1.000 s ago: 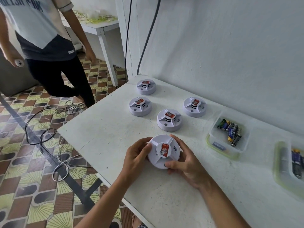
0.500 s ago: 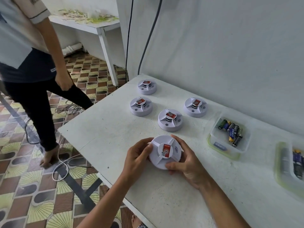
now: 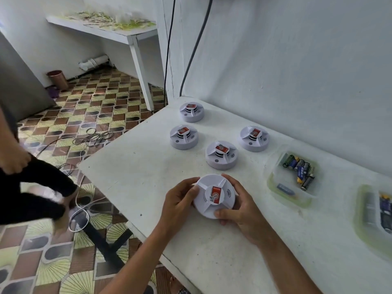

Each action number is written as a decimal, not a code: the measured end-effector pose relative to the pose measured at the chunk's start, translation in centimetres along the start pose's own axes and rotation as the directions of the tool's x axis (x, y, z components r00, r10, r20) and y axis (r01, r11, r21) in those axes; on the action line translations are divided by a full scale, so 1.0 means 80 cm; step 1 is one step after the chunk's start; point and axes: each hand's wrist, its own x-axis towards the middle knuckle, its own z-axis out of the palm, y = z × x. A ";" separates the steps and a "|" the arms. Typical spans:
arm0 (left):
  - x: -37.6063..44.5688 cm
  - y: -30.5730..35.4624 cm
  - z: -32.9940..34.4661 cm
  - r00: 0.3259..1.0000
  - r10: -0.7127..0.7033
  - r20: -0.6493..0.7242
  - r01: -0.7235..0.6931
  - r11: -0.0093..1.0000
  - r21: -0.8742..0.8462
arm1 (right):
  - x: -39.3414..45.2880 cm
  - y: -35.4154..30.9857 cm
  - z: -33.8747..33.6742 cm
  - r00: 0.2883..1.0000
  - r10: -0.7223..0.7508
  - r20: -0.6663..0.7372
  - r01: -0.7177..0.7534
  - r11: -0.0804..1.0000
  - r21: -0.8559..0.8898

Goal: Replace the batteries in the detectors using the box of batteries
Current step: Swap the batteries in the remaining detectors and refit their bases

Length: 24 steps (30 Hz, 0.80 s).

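Five white round detectors sit on the white table (image 3: 135,172), and the nearest detector (image 3: 214,196), close to the table's front edge, is the landmark here. From the head view, the left hand (image 3: 180,203) grips its left rim with curled fingers and the thumb on top, while the right hand (image 3: 237,213) curls round its right and near side, thumb pressed on the lower edge. It faces up, red label showing. Just beyond it stands a second detector (image 3: 221,154); farther back and left is a third detector (image 3: 184,137), back and right a fourth detector (image 3: 254,138), and farthest back a fifth detector (image 3: 192,111). Right of the held detector lies the box of batteries (image 3: 282,187), a clear tub with several cells inside. Farther right, a second tub (image 3: 362,213) is blurred. Left of the table, another person's dark-trousered legs (image 3: 36,187) stand on the patterned floor.
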 end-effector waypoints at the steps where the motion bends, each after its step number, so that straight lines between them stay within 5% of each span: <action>1: 0.000 0.000 0.000 1.000 0.002 0.000 -0.002 1.000 0.004 | -0.001 0.000 0.000 1.000 0.001 0.000 -0.001 1.000 -0.002; 24: -0.001 0.003 -0.002 1.000 -0.007 -0.002 0.007 1.000 -0.022 | -0.001 0.001 -0.002 1.000 0.014 0.005 -0.014 1.000 -0.001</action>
